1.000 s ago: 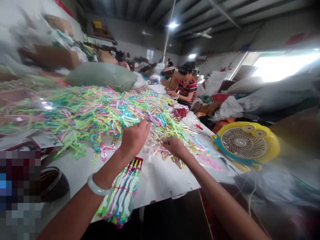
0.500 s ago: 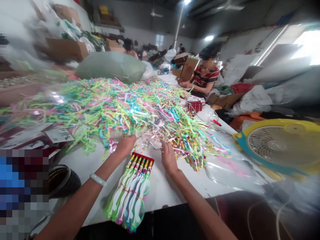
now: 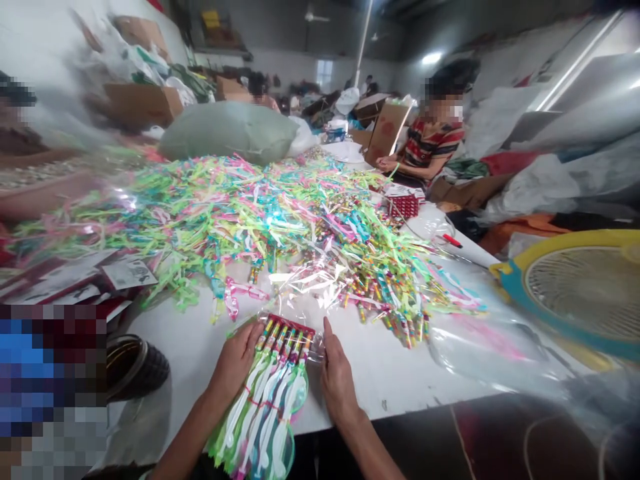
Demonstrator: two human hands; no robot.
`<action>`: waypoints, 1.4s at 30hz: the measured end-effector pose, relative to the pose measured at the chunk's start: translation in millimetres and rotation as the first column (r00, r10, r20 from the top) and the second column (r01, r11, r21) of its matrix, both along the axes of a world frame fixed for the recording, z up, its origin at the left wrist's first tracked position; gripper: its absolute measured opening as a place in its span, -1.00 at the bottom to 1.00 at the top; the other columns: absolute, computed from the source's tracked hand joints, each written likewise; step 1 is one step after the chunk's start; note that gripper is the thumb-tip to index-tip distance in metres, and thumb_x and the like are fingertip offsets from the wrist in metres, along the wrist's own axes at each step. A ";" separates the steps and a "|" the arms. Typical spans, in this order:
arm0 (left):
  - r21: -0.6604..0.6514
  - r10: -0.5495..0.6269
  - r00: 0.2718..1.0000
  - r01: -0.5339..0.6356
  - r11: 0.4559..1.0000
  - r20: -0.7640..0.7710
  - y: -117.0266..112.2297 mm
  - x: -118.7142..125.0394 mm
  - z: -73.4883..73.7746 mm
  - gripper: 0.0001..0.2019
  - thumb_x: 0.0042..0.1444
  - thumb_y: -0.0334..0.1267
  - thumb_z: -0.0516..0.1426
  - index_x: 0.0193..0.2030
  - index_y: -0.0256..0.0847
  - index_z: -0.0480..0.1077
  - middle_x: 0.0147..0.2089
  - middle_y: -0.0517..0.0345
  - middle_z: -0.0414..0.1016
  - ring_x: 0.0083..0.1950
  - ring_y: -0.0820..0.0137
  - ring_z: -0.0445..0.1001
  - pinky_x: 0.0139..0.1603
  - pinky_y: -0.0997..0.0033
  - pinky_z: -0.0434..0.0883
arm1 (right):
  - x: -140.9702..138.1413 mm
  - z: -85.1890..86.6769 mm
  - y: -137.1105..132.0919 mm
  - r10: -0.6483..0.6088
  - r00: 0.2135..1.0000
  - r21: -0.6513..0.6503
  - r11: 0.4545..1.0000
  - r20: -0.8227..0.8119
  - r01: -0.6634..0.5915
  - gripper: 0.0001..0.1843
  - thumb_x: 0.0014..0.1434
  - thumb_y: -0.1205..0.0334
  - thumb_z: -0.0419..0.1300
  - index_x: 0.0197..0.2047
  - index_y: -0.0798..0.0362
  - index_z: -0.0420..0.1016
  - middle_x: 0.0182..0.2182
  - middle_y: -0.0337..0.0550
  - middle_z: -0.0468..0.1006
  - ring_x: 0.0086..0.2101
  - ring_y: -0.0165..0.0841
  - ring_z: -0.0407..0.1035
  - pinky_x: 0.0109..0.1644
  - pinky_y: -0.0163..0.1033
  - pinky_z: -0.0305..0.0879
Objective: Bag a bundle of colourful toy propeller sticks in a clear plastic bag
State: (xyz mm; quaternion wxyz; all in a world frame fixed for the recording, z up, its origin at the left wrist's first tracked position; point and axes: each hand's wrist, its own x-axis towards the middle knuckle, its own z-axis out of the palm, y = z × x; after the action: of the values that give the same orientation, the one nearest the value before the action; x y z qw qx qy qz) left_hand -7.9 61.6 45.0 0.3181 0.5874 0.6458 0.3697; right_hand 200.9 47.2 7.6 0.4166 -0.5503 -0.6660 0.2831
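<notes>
A flat bundle of striped tubes with long white, green and blue plastic strips (image 3: 270, 407) lies at the table's front edge, the tubes in a row on a red holder (image 3: 293, 325). Thin clear plastic, seemingly a bag (image 3: 316, 348), surrounds the tube end. My left hand (image 3: 239, 353) is closed at the left side of the bundle, gripping the plastic. Along the right side, my right hand (image 3: 339, 373) pinches the plastic, its fingers fairly straight. The fingertips of both hands are partly hidden.
A big heap of coloured strips and tubes (image 3: 240, 200) covers the table's far part. Printed cards (image 3: 125, 273) and a dark cup (image 3: 137, 367) stand left. A yellow and blue fan (image 3: 575, 287) and clear plastic bags (image 3: 480, 347) lie right. A person in a striped shirt (image 3: 433, 147) sits beyond.
Both hands have come back from the heap's edge to the sides of the bundle. Clear plastic now lies around its tube end. The view has shifted slightly.
</notes>
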 end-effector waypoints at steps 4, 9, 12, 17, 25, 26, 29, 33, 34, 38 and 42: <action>-0.087 0.193 0.976 -0.185 0.979 0.104 -23.8 16.2 -5.6 -0.57 0.19 0.04 -0.08 0.00 -0.13 0.42 0.00 0.10 0.54 0.10 0.19 0.43 0.10 0.21 0.37 | -13.8 -7.5 -0.3 -0.073 0.996 -0.066 0.995 0.046 0.076 -0.38 0.24 0.27 -0.10 0.35 0.02 -0.14 -0.17 -0.03 0.39 -0.18 -0.23 0.34 -0.08 -0.05 0.35; -0.130 0.284 0.942 -0.264 0.956 0.176 -45.4 43.3 -10.6 -0.55 0.23 0.03 -0.12 0.10 -0.13 0.34 0.12 0.06 0.45 0.15 0.24 0.38 0.16 0.21 0.30 | 0.7 1.8 2.8 -0.079 0.997 -0.082 0.994 -0.004 0.078 -0.54 0.26 0.27 -0.11 0.23 -0.03 0.10 -0.20 -0.13 0.36 -0.28 -0.33 0.34 -0.17 -0.20 0.32; -0.056 0.191 0.979 -0.187 0.981 0.069 -44.9 40.3 -16.7 -0.60 0.24 -0.04 -0.12 0.03 -0.14 0.37 0.06 0.02 0.48 0.10 0.21 0.40 0.14 0.17 0.29 | 16.7 7.9 6.0 -0.092 0.986 -0.077 0.992 0.140 0.103 -0.68 0.28 0.25 -0.17 -0.07 0.01 0.36 -0.31 -0.14 0.35 -0.32 -0.31 0.31 -0.22 -0.20 0.26; 0.014 0.125 0.979 -0.125 0.992 -0.160 -30.4 34.5 -14.1 -0.73 0.15 -0.20 -0.06 -0.20 -0.15 0.44 -0.17 0.07 0.53 -0.10 0.21 0.45 -0.01 0.22 0.32 | 14.4 10.8 6.2 -0.101 0.961 -0.037 0.993 0.257 0.114 -0.83 0.19 0.27 -0.02 -0.28 0.00 0.39 -0.36 -0.15 0.33 -0.38 -0.32 0.25 -0.32 -0.24 0.18; -0.173 0.303 0.905 -0.260 0.950 0.300 -60.4 51.6 -8.9 -0.78 0.09 -0.08 0.05 -0.37 -0.18 0.38 -0.47 0.22 0.46 -0.39 0.30 0.39 -0.35 0.40 0.30 | 3.6 14.3 -14.2 -0.204 0.886 -0.344 0.938 -0.416 0.055 -0.62 0.21 -0.05 -0.05 -0.24 0.07 0.41 -0.39 -0.20 0.42 -0.36 -0.35 0.29 -0.32 -0.30 0.26; -0.166 0.310 0.875 -0.266 0.950 0.373 -67.1 52.2 -11.8 -0.77 0.06 -0.07 0.08 -0.32 -0.19 0.39 -0.42 0.19 0.48 -0.36 0.30 0.40 -0.32 0.40 0.32 | 6.4 17.5 -18.4 -0.172 0.879 -0.347 0.938 -0.444 0.009 -0.62 0.18 -0.06 -0.01 -0.27 0.08 0.43 -0.38 -0.20 0.43 -0.35 -0.35 0.30 -0.29 -0.30 0.27; -0.170 0.317 0.797 -0.267 0.948 0.514 -85.9 54.5 -20.1 -0.73 0.03 -0.10 0.13 -0.18 -0.21 0.39 -0.27 0.11 0.52 -0.26 0.28 0.44 -0.23 0.37 0.36 | 16.9 26.5 -31.8 0.032 0.889 -0.303 0.934 -0.457 -0.189 -0.69 0.16 0.01 0.07 -0.25 0.06 0.47 -0.32 -0.19 0.49 -0.29 -0.34 0.32 -0.18 -0.30 0.26; -0.238 0.346 0.696 -0.251 0.938 0.629 -101.4 60.8 -24.7 -0.72 0.04 -0.16 0.13 -0.12 -0.20 0.36 -0.23 0.12 0.52 -0.24 0.30 0.45 -0.20 0.37 0.37 | 24.7 27.7 -45.7 0.018 0.845 -0.356 0.902 -0.534 -0.244 -0.69 0.17 0.01 0.06 -0.17 0.05 0.42 -0.38 -0.21 0.49 -0.38 -0.39 0.30 -0.28 -0.33 0.24; -0.243 0.342 0.684 -0.240 0.940 0.644 -103.3 62.4 -24.7 -0.74 0.04 -0.18 0.12 -0.12 -0.19 0.35 -0.24 0.13 0.52 -0.25 0.31 0.45 -0.20 0.37 0.37 | 25.0 26.9 -47.8 -0.033 0.831 -0.390 0.893 -0.556 -0.225 -0.69 0.16 -0.01 0.07 -0.21 0.06 0.41 -0.43 -0.22 0.48 -0.43 -0.40 0.28 -0.33 -0.34 0.22; -0.231 0.328 0.739 -0.236 0.944 0.589 -107.8 66.8 -20.9 -0.79 -0.02 -0.27 0.13 -0.20 -0.22 0.38 -0.31 0.17 0.52 -0.30 0.32 0.44 -0.26 0.39 0.35 | 23.0 28.4 -52.3 -0.164 0.823 -0.491 0.857 -0.543 -0.153 -0.66 0.12 -0.09 0.09 -0.34 0.05 0.33 -0.55 -0.29 0.37 -0.50 -0.43 0.20 -0.42 -0.36 0.17; -0.250 0.276 0.781 -0.158 0.955 0.561 -113.3 68.3 -14.4 -0.80 -0.08 -0.23 0.18 -0.30 -0.26 0.44 -0.35 0.13 0.54 -0.28 0.26 0.47 -0.20 0.33 0.37 | 20.8 32.4 -55.5 -0.151 0.845 -0.490 0.859 -0.513 -0.144 -0.64 0.12 -0.11 0.08 -0.35 0.05 0.33 -0.60 -0.33 0.33 -0.53 -0.44 0.18 -0.45 -0.36 0.16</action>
State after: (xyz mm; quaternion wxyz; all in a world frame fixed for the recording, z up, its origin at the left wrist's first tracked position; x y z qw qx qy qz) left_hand 60.4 -51.7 30.6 0.5119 0.3322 0.6105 0.5048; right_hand 221.7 -8.3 40.0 0.4246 -0.5408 -0.4228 0.5904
